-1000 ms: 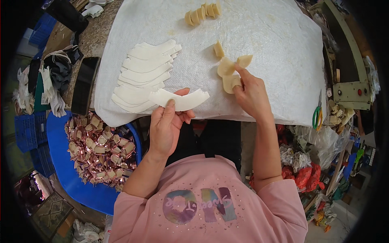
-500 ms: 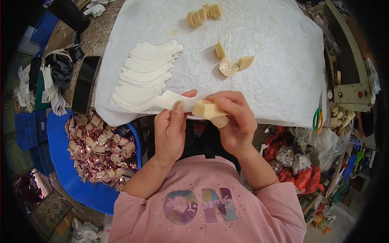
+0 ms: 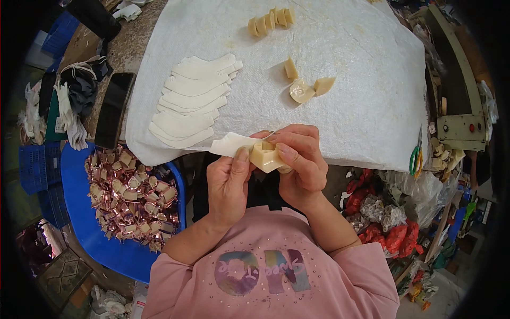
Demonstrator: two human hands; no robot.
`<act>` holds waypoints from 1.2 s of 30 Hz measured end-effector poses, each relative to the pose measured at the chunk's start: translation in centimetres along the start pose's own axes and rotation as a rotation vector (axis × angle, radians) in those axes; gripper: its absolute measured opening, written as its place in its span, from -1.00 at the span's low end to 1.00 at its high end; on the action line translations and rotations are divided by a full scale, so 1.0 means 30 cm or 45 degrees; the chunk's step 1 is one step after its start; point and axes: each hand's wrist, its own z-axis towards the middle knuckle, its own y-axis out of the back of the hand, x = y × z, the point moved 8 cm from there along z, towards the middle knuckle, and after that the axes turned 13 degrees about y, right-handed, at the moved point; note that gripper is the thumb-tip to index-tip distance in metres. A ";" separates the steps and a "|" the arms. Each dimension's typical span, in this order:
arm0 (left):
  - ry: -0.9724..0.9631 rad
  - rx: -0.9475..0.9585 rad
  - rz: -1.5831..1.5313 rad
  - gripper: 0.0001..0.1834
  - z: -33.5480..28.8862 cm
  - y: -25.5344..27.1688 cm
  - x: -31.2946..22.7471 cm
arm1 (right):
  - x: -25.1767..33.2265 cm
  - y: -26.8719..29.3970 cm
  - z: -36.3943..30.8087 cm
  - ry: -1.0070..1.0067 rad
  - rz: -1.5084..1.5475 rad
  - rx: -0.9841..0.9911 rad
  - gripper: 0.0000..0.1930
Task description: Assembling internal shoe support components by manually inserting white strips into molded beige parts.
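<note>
Close to the table's near edge, my right hand [image 3: 302, 169] grips a cream shoe heel [image 3: 265, 158], its hollowed top tilted up. My left hand [image 3: 228, 178] pinches a white curved strip [image 3: 231, 144] between thumb and fingers. The strip's right end runs behind the heel, where the fingertips of both hands meet; its free end sticks out to the left. My left thumb tip touches or nearly touches the heel's left side. Beyond my left hand lies an overlapping row of similar white strips [image 3: 186, 101] on the white sheet [image 3: 361, 111].
Three loose cream heels [image 3: 302, 91] rest mid-table, with a row of several more [image 3: 271, 22] farther back. At left are a phone [image 3: 115, 109] and a blue tub [image 3: 114, 260] full of pinkish metallic pieces. Scissors [image 3: 414, 159] hang at the right edge near a control box [image 3: 467, 127].
The strip has come off the row toward me, and its right end now passes behind the heel. My right hand has turned the heel and brought it against my left fingers.
</note>
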 end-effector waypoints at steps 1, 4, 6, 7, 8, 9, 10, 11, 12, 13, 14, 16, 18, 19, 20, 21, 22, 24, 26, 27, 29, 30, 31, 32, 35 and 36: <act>0.002 0.002 0.001 -0.61 0.001 -0.006 0.003 | 0.001 -0.001 -0.002 0.005 -0.041 0.013 -0.50; -0.082 -0.085 0.118 -0.60 -0.007 -0.010 -0.011 | 0.003 -0.013 0.017 0.020 -0.091 0.013 -0.49; -0.198 -0.131 0.308 -0.60 -0.018 -0.010 -0.030 | 0.006 -0.012 0.026 0.040 -0.101 0.011 -0.49; -0.198 -0.132 0.308 -0.60 -0.012 -0.004 -0.029 | 0.009 -0.012 0.029 0.061 -0.109 0.010 -0.49; -0.238 -0.114 0.370 -0.60 -0.003 -0.003 -0.036 | 0.001 -0.008 0.026 0.061 -0.109 0.011 -0.49; -0.278 -0.097 0.432 -0.61 0.001 -0.003 -0.044 | -0.015 -0.014 0.019 0.040 -0.109 0.074 -0.48; -0.278 -0.097 0.432 -0.61 -0.001 0.009 -0.054 | -0.028 -0.021 0.015 0.018 -0.109 0.137 -0.48; -0.279 -0.128 0.508 -0.63 -0.007 0.024 -0.065 | -0.028 -0.018 0.017 0.014 -0.109 0.139 -0.48; -0.280 -0.158 0.584 -0.65 -0.011 0.032 -0.071 | -0.026 -0.015 0.025 0.007 -0.100 0.143 -0.51; -0.490 -0.332 0.621 -0.71 -0.020 0.038 -0.114 | -0.023 -0.010 0.034 0.000 -0.091 0.148 -0.54; -0.419 -0.350 0.747 -0.71 -0.024 0.051 -0.128 | -0.019 0.001 0.043 -0.005 -0.091 0.148 -0.54; -0.340 -0.362 0.875 -0.70 -0.021 0.063 -0.135 | 0.003 -0.009 0.060 0.042 -0.330 0.367 -0.64; -0.564 -0.359 0.969 -0.75 -0.028 0.031 -0.170 | 0.009 -0.024 0.082 -0.021 -0.367 0.488 -0.69; -0.562 -0.357 0.971 -0.75 -0.030 0.032 -0.165 | 0.000 -0.040 0.080 -0.083 -0.404 0.610 -0.73; -0.525 -0.340 0.980 -0.77 -0.030 0.033 -0.150 | 0.003 -0.036 0.085 -0.087 -0.406 0.609 -0.73; -0.489 -0.323 0.989 -0.80 -0.027 0.034 -0.136 | -0.005 -0.042 0.079 -0.139 -0.388 0.667 -0.74; -0.485 -0.320 0.991 -0.80 -0.026 0.032 -0.130 | -0.013 -0.049 0.070 -0.190 -0.369 0.726 -0.76; -0.579 -0.317 1.084 -0.82 -0.032 0.010 -0.129 | -0.016 -0.046 0.060 -0.218 -0.353 0.745 -0.76; -0.673 -0.310 1.149 -0.82 -0.039 -0.005 -0.123 | -0.018 -0.047 0.053 -0.244 -0.337 0.762 -0.76; -0.771 -0.306 1.210 -0.82 -0.049 -0.017 -0.125 | -0.013 -0.056 0.052 -0.223 -0.335 0.793 -0.76; -0.891 -0.267 1.282 -0.82 -0.052 -0.028 -0.123 | -0.015 -0.061 0.046 -0.205 -0.336 0.820 -0.75; -1.013 -0.231 1.350 -0.82 -0.065 -0.044 -0.126 | -0.024 -0.060 0.040 -0.200 -0.314 0.793 -0.74; -1.012 -0.226 1.352 -0.82 -0.072 -0.043 -0.133 | -0.032 -0.059 0.033 -0.193 -0.292 0.767 -0.73; -0.832 -0.181 1.233 -0.82 -0.059 -0.024 -0.129 | -0.044 -0.059 0.020 -0.197 -0.297 0.764 -0.73; -0.605 -0.111 1.062 -0.80 -0.015 0.022 -0.107 | -0.062 -0.037 0.010 -0.264 -0.106 0.578 -0.70; -0.560 -0.090 1.012 -0.76 0.001 0.036 -0.098 | -0.065 -0.035 0.007 -0.297 -0.024 0.559 -0.70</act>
